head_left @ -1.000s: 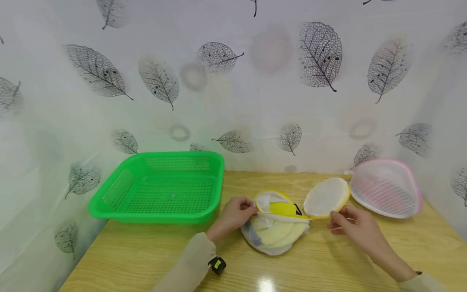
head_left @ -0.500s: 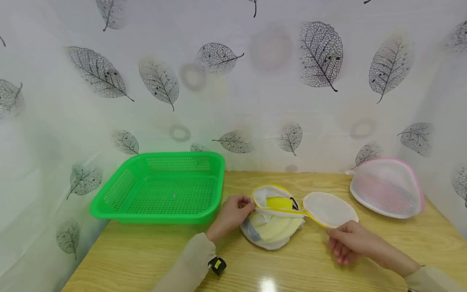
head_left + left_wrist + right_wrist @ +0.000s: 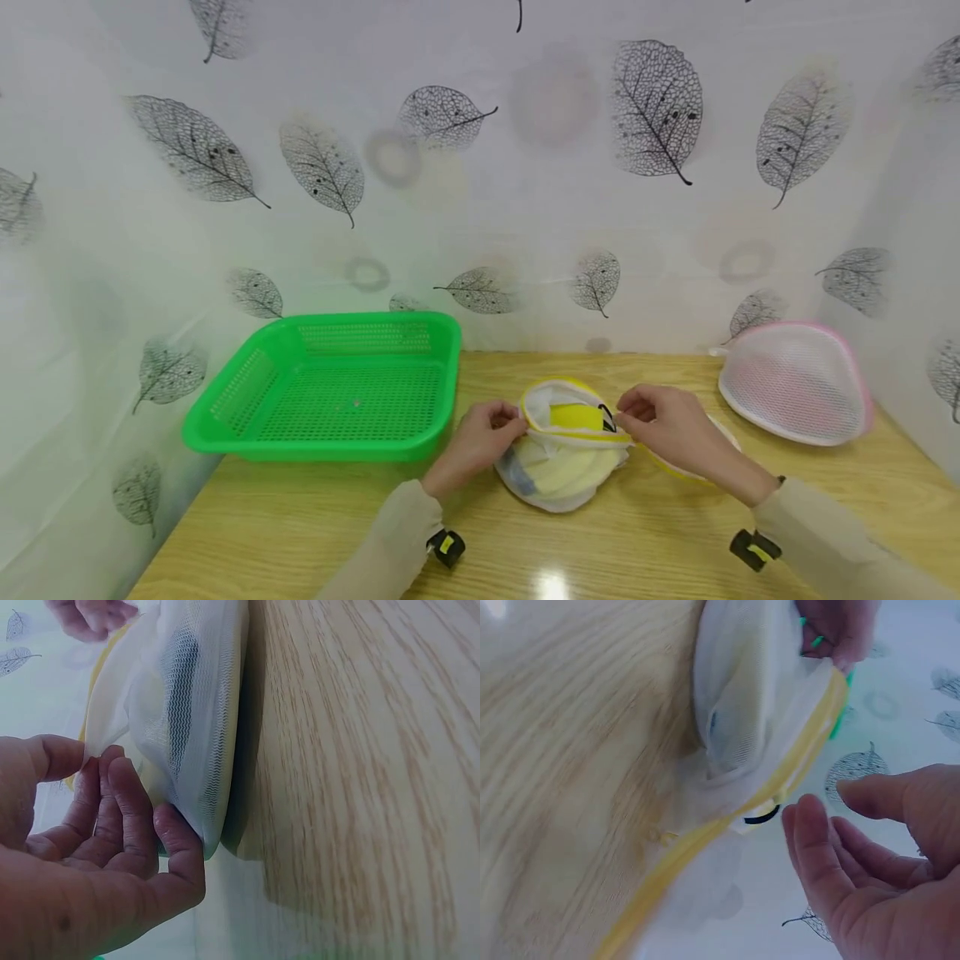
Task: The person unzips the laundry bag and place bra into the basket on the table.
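A white mesh laundry bag (image 3: 555,483) with a yellow-trimmed opening lies on the wooden table. Pale yellow fabric and a dark patch show through its mesh. Inside the opening sit a bright yellow item (image 3: 576,417), of unclear kind, and a black loop (image 3: 763,817). My left hand (image 3: 480,440) pinches the bag's rim; the left wrist view shows its thumb and fingertips on the white edge. My right hand (image 3: 671,429) is beside the black loop, thumb and fingers (image 3: 810,832) apart with nothing between them. Beneath it, the bag's round flap (image 3: 726,432) is mostly hidden.
A green plastic basket (image 3: 321,450) stands to the left. At the back right lies a white mesh bag with pink edging (image 3: 795,383). A leaf-patterned curtain (image 3: 525,208) hangs behind the wooden table (image 3: 585,550).
My right hand has let go of the flap, after drawing it toward me, and moved left to the bag's opening. The left hand keeps its pinch on the rim.
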`<state>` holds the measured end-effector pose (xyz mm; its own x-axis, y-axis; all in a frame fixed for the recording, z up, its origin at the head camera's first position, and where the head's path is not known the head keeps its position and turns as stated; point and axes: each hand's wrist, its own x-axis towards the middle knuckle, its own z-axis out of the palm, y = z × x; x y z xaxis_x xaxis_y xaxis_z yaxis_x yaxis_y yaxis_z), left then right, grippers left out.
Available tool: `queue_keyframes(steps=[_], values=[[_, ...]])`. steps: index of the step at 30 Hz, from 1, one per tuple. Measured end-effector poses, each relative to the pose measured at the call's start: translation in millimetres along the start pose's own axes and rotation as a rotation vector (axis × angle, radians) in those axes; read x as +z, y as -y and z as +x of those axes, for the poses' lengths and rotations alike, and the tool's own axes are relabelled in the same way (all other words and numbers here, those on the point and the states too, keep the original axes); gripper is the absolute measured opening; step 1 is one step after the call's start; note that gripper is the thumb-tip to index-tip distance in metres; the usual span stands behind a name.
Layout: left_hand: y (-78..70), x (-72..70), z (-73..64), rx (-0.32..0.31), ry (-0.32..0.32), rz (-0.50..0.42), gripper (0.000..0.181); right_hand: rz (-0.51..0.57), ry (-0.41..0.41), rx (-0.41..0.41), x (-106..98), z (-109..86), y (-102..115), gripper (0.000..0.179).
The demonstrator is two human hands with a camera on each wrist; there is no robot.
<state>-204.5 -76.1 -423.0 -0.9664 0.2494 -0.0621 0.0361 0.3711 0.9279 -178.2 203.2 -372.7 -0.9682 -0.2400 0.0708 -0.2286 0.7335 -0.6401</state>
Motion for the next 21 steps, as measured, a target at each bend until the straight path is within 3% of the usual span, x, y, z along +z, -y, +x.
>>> queue_keyframes(steps=[7,13,16,21], values=[[1.3,0.6,-2.5,0.02,0.03,0.001,0.016,-0.093,0.136,0.034,15,21.7,1,0.033],[1.4,0.7,-4.8,0.028,0.041,0.001,0.017,-0.16,0.213,0.083,23,25.5,6,0.04],[1.5,1.4,-4.5,-0.001,0.028,-0.036,0.022,-0.16,0.189,0.014,27,23.9,8,0.028],[3.0,1.9,-3.1,-0.116,-0.03,-0.237,0.043,-0.186,0.148,-0.13,32,22.4,9,0.022]])
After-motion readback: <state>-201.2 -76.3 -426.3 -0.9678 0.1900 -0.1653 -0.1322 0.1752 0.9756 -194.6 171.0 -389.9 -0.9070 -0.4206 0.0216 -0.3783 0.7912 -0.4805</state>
